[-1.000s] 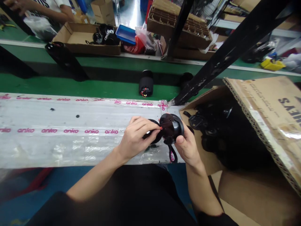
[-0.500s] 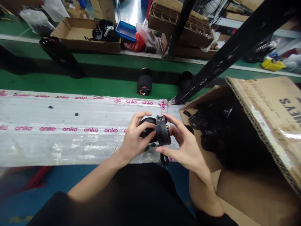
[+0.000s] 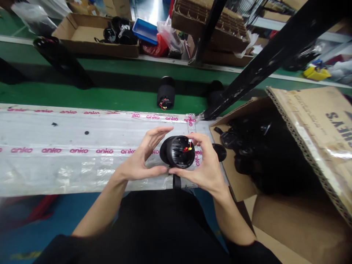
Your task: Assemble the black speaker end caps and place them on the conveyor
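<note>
A round black part (image 3: 180,154) with small red and yellow wires on its face is between my hands above the taped white surface (image 3: 104,134). My right hand (image 3: 205,161) grips its right side, thumb below and fingers at the top edge. On the other side, my left hand (image 3: 147,156) is spread wide, thumb and fingers apart, with a gap between its palm and the part. A black strap (image 3: 176,181) hangs below the part. Just right of my right hand lies another round black piece (image 3: 219,152).
At the right stands an open cardboard box (image 3: 308,146) with black parts inside. A black cylinder (image 3: 166,91) with wires rests on the green surface (image 3: 123,96). A dark post (image 3: 255,69) slants across the right. Farther back are a carton (image 3: 96,47) and a blue tray (image 3: 145,31).
The round part has turned so its wired face shows upward. My left hand has let go and moved left, opening out. My right hand has closed onto the part's edge.
</note>
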`<state>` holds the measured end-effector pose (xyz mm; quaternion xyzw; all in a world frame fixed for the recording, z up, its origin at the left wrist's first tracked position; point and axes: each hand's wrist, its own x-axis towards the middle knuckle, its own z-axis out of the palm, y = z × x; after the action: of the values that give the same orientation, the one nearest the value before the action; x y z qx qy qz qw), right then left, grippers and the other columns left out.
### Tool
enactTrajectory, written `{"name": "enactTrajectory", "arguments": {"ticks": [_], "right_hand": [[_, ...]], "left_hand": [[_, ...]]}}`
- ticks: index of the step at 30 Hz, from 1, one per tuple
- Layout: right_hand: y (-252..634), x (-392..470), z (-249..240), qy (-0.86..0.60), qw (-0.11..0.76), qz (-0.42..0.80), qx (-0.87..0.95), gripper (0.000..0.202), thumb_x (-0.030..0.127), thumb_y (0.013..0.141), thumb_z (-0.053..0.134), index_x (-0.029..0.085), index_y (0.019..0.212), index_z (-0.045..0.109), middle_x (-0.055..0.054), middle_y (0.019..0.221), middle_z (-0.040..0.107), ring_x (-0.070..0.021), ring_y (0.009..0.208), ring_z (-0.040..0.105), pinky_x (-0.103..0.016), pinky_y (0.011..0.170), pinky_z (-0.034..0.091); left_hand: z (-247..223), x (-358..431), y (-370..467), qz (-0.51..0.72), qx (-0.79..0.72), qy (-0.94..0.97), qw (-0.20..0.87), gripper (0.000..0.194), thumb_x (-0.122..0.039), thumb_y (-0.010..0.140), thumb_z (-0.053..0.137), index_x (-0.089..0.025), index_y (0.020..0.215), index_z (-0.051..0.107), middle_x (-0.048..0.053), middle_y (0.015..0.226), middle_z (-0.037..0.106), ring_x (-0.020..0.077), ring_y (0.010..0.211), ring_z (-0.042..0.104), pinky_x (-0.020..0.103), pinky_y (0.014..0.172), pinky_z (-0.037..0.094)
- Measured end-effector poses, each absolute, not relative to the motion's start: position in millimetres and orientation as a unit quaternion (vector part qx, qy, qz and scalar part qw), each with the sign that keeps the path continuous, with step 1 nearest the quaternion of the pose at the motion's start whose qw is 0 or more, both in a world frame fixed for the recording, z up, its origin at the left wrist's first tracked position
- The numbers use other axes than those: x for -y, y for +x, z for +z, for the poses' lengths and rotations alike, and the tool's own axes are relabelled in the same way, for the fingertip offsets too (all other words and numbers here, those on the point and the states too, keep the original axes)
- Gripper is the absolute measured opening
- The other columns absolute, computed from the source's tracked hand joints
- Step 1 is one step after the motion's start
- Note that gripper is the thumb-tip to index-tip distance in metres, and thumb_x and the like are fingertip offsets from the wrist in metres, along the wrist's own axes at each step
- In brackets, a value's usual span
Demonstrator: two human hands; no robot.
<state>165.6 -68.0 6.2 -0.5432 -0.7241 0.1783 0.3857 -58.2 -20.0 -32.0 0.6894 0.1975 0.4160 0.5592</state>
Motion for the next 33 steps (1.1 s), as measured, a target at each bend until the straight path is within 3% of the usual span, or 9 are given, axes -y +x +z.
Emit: {"name": "enactTrajectory", "arguments": {"ticks": [3, 5, 8, 10, 13, 17, 23, 28, 33], "right_hand": [[153.5, 67.0, -6.6, -0.564, 0.388, 0.118, 0.72, 0.084, 0.065, 0.069, 0.096, 0.028, 0.132, 0.055, -0.014, 0.128, 0.068, -0.0387, 0.122, 0.065, -0.061, 0.102, 0.055], [149.3, 68.4, -13.6, -0.578, 0.407, 0.101, 0.7, 0.084, 0.063, 0.072, 0.095, 0.027, 0.135, 0.054, -0.015, 0.13, 0.067, -0.04, 0.126, 0.064, -0.064, 0.107, 0.052], [154.0, 73.4, -20.7, -0.549, 0.427, 0.193, 0.693, 0.082, 0.058, 0.08, 0.089, 0.028, 0.146, 0.051, -0.015, 0.143, 0.062, -0.0374, 0.134, 0.061, -0.061, 0.112, 0.05], [161.0, 76.3, -25.3, -0.516, 0.459, 0.301, 0.658, 0.071, 0.057, 0.092, 0.076, 0.029, 0.151, 0.049, -0.014, 0.15, 0.06, -0.0333, 0.132, 0.061, -0.056, 0.111, 0.053], [164.9, 75.9, -34.9, -0.504, 0.533, 0.395, 0.553, 0.051, 0.051, 0.102, 0.061, 0.03, 0.147, 0.054, -0.011, 0.145, 0.064, -0.0283, 0.124, 0.065, -0.049, 0.104, 0.056], [153.2, 71.2, -49.0, -0.52, 0.577, 0.396, 0.49, 0.042, 0.051, 0.095, 0.069, 0.029, 0.13, 0.06, -0.009, 0.127, 0.07, -0.0274, 0.118, 0.067, -0.044, 0.102, 0.057], [140.7, 78.6, -57.7, -0.531, 0.619, 0.415, 0.404, 0.045, 0.056, 0.091, 0.074, 0.028, 0.122, 0.058, -0.01, 0.126, 0.073, -0.0264, 0.117, 0.072, -0.043, 0.102, 0.059], [131.7, 84.5, -49.9, -0.564, 0.637, 0.367, 0.377, 0.035, 0.053, 0.092, 0.078, 0.026, 0.113, 0.068, -0.01, 0.121, 0.08, -0.0267, 0.116, 0.076, -0.047, 0.105, 0.061], [126.5, 88.5, -40.8, -0.564, 0.652, 0.273, 0.427, 0.018, 0.043, 0.1, 0.072, 0.026, 0.107, 0.075, -0.009, 0.123, 0.082, -0.0278, 0.122, 0.076, -0.055, 0.116, 0.056]], "left_hand": [[-29.8, 23.8, -52.2, 0.434, -0.235, 0.633, 0.596, 0.065, -0.056, 0.103, 0.066, -0.027, 0.159, 0.05, 0.014, 0.168, 0.051, 0.0334, 0.159, 0.047, 0.049, 0.133, 0.041], [-31.1, 29.4, -37.5, 0.461, -0.306, 0.61, 0.567, 0.048, -0.053, 0.111, 0.05, -0.025, 0.148, 0.062, 0.012, 0.155, 0.064, 0.03, 0.147, 0.059, 0.045, 0.125, 0.049], [-35.3, 36.8, -17.4, 0.492, -0.37, 0.595, 0.516, 0.045, -0.049, 0.115, 0.041, -0.022, 0.139, 0.069, 0.01, 0.143, 0.072, 0.0271, 0.134, 0.067, 0.042, 0.116, 0.053], [-39.2, 39.4, -10.8, 0.503, -0.377, 0.594, 0.502, 0.048, -0.05, 0.116, 0.037, -0.022, 0.14, 0.067, 0.011, 0.144, 0.072, 0.026, 0.133, 0.068, 0.042, 0.115, 0.053], [-46.8, 42.2, -5.6, 0.552, -0.361, 0.579, 0.479, 0.039, -0.048, 0.115, 0.044, -0.023, 0.138, 0.064, 0.012, 0.142, 0.072, 0.024, 0.132, 0.069, 0.042, 0.114, 0.054], [-50.3, 49.0, 3.8, 0.629, -0.362, 0.527, 0.442, 0.024, -0.046, 0.112, 0.055, -0.023, 0.118, 0.061, 0.011, 0.132, 0.076, 0.0237, 0.126, 0.072, 0.043, 0.106, 0.059], [-38.1, 57.3, 2.4, 0.568, -0.402, 0.458, 0.554, 0.02, -0.041, 0.112, 0.056, -0.023, 0.116, 0.063, 0.012, 0.145, 0.073, 0.0248, 0.127, 0.073, 0.044, 0.106, 0.06], [-52.8, 58.3, -1.7, 0.623, -0.382, 0.476, 0.49, 0.021, -0.043, 0.109, 0.062, -0.024, 0.117, 0.062, 0.011, 0.14, 0.074, 0.0251, 0.131, 0.071, 0.045, 0.11, 0.057], [-54.8, 63.3, 5.7, 0.645, -0.378, 0.515, 0.419, 0.02, -0.042, 0.113, 0.052, -0.024, 0.121, 0.058, 0.012, 0.141, 0.071, 0.0257, 0.134, 0.068, 0.048, 0.112, 0.055]]}}
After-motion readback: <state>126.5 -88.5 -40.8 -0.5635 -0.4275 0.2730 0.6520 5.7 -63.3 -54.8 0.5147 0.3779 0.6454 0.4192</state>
